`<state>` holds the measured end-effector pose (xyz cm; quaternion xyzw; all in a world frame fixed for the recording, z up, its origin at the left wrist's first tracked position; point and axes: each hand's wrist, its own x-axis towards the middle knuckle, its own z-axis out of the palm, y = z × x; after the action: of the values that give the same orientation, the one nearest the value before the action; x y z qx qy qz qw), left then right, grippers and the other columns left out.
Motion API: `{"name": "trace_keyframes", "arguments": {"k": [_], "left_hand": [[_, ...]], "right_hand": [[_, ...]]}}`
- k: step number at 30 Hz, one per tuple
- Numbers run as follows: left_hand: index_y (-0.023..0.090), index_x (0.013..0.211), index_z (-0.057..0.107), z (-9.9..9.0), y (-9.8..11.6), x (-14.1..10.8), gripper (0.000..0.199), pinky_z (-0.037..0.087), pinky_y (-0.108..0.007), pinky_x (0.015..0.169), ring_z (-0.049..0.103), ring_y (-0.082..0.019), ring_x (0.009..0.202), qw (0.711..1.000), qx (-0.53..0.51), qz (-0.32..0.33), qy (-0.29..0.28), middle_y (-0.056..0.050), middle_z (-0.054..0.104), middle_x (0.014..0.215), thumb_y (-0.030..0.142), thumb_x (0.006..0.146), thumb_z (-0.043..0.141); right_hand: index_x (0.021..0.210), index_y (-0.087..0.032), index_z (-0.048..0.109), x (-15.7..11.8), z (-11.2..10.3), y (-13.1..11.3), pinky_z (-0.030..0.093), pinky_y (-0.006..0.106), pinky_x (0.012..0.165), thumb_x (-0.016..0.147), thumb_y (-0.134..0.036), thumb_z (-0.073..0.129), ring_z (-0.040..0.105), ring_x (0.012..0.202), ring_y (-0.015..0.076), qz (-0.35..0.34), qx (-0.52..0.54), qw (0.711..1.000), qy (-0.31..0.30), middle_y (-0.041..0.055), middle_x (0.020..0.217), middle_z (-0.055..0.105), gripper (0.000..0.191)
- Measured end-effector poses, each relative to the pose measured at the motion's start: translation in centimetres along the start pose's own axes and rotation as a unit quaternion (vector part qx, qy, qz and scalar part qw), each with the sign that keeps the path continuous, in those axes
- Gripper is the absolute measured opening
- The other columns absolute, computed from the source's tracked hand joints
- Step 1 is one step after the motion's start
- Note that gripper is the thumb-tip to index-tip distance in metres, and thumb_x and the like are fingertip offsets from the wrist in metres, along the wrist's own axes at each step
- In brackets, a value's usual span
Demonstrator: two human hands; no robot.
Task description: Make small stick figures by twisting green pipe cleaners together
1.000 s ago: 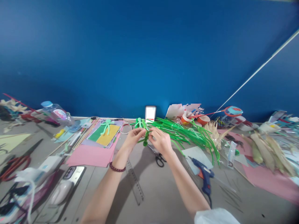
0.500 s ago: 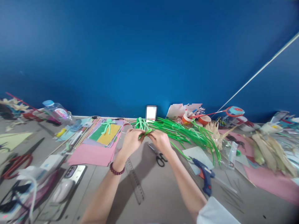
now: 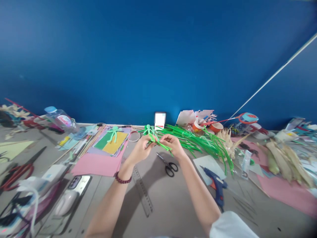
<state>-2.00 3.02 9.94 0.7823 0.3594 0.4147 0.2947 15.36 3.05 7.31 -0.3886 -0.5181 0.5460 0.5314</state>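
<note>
My left hand [image 3: 142, 149] pinches a small bright green piece of pipe cleaner [image 3: 162, 144] in front of the wall. My right hand [image 3: 173, 145] has its fingers bent close to the right part of that piece; whether they grip it is hard to tell. Just behind my hands stands a pale green pipe-cleaner figure [image 3: 149, 129]. A bundle of green pipe cleaners [image 3: 188, 140] spreads to the right. Black-handled scissors [image 3: 169, 168] lie below my hands, and a clear ruler [image 3: 143, 193] lies between my forearms.
To the left are pink paper [image 3: 97, 164], another green figure [image 3: 113, 134], a phone [image 3: 79, 181] and a bottle [image 3: 61, 119]. On the right lie a blue glue gun [image 3: 218, 186], corn husks [image 3: 284, 162] and red cups [image 3: 216, 127].
My hands have moved slightly apart, with the fingers of the right hand looser. More of the bright green piece shows between them, its ends now pointing down to the right.
</note>
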Motion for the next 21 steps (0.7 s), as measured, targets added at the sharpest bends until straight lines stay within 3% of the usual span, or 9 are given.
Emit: {"name": "trace_keyframes", "arguments": {"k": [3,5,10,15,18,21], "left_hand": [[0.019,0.090,0.062,0.4,0.2,-0.1,0.017,0.047,-0.031,0.077,0.060,-0.020,0.087,0.997,-0.052,-0.031,0.050,-0.008,0.065,0.091,0.031,0.086,0.051],[0.018,0.088,0.061,0.8,0.3,-0.1,0.016,0.046,-0.029,0.073,0.060,-0.020,0.085,0.993,-0.059,-0.051,0.088,-0.008,0.065,0.090,0.031,0.085,0.053],[0.018,0.085,0.061,1.7,0.2,0.0,0.014,0.043,-0.024,0.059,0.059,-0.019,0.079,0.982,-0.035,-0.088,0.164,-0.006,0.064,0.084,0.031,0.083,0.055],[0.019,0.081,0.058,2.2,-0.4,0.0,0.013,0.045,-0.029,0.070,0.059,-0.020,0.081,0.978,0.021,-0.075,0.194,-0.006,0.065,0.083,0.030,0.084,0.051],[0.019,0.080,0.057,2.4,-0.9,-0.2,0.013,0.041,-0.036,0.081,0.059,-0.022,0.085,0.970,0.116,-0.049,0.210,-0.007,0.066,0.085,0.028,0.086,0.049],[0.019,0.083,0.058,2.5,-1.2,-0.4,0.011,0.034,-0.040,0.089,0.060,-0.024,0.090,0.955,0.200,-0.010,0.217,-0.009,0.068,0.089,0.022,0.086,0.048]], "right_hand": [[0.070,-0.018,0.061,0.0,0.3,-0.1,0.020,0.019,0.035,0.063,-0.041,0.074,0.031,0.035,0.0040,0.028,0.032,0.999,0.018,-0.0015,0.055,0.059,0.028],[0.070,-0.017,0.063,-0.1,0.7,-0.2,0.020,0.020,0.036,0.061,-0.039,0.075,0.030,0.035,0.0039,0.024,0.022,0.998,0.047,-0.0020,0.053,0.059,0.026],[0.068,-0.016,0.069,-0.5,2.0,-0.2,0.039,0.023,0.046,0.064,-0.034,0.071,0.050,0.047,0.0113,-0.012,-0.073,0.989,0.129,-0.0001,0.056,0.062,0.018],[0.073,-0.018,0.071,-1.1,3.3,0.4,0.048,0.027,0.059,0.073,-0.031,0.064,0.063,0.066,0.0186,-0.089,-0.167,0.967,0.169,0.0046,0.073,0.070,0.014],[0.080,-0.020,0.071,-1.6,3.6,0.4,0.046,0.027,0.059,0.079,-0.029,0.060,0.059,0.062,0.0166,-0.151,-0.282,0.932,0.169,0.0044,0.074,0.068,0.014],[0.085,-0.022,0.071,-2.1,3.6,0.1,0.043,0.026,0.058,0.084,-0.026,0.056,0.056,0.063,0.0164,-0.208,-0.426,0.863,0.174,0.0041,0.070,0.064,0.015]]}}
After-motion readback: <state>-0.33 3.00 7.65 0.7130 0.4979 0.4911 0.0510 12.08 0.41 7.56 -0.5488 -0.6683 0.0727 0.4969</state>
